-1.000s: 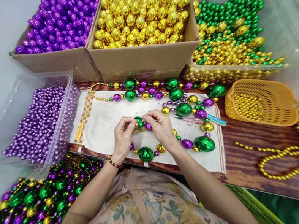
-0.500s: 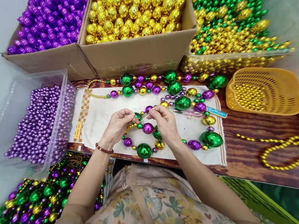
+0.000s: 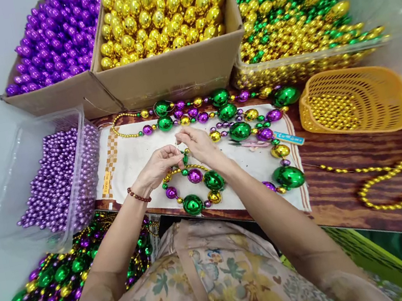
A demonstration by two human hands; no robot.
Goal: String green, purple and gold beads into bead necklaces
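A bead necklace point(image 3: 207, 183) of green, purple and gold balls lies looped on a white cloth point(image 3: 135, 154) in front of me. My left hand point(image 3: 157, 167) is pinched closed on the strand's end by a small green bead. My right hand point(image 3: 195, 143) is pinched just above it, thumb and forefinger pressed on what looks like a thin thread, too fine to see clearly. The two hands almost touch over the cloth's middle. More finished strands point(image 3: 225, 112) lie along the cloth's far edge.
Cardboard boxes of purple balls point(image 3: 56, 36) and gold balls point(image 3: 161, 12) stand behind. A clear tray of green and gold beads point(image 3: 297, 14) is at back right, a clear tub of small purple beads point(image 3: 51, 182) at left, an orange basket point(image 3: 356, 102) at right. Mixed necklaces point(image 3: 54, 290) pile at lower left.
My right hand has risen and moved left, away from the big beads, drawing up above my left hand. The view has tilted, so everything sits a little lower left.
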